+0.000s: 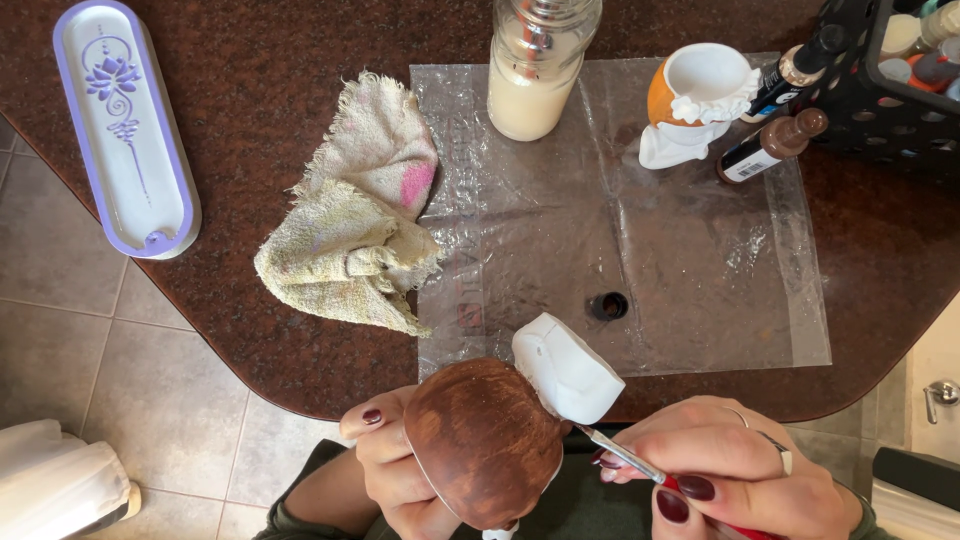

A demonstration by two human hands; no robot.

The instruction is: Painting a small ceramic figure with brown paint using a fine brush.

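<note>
My left hand grips a ceramic figure at the bottom middle; its rounded top is painted brown and its white base points toward the table. My right hand holds a thin paintbrush with a red handle. The brush tip touches the figure where brown meets white. A small black bottle cap lies on the clear plastic sheet just beyond the figure.
On the dark stone table lie a stained yellow rag, a purple and white oblong tray, a jar of milky water, an orange and white ceramic figure, two brown paint bottles and a black basket. Tiled floor lies at the left.
</note>
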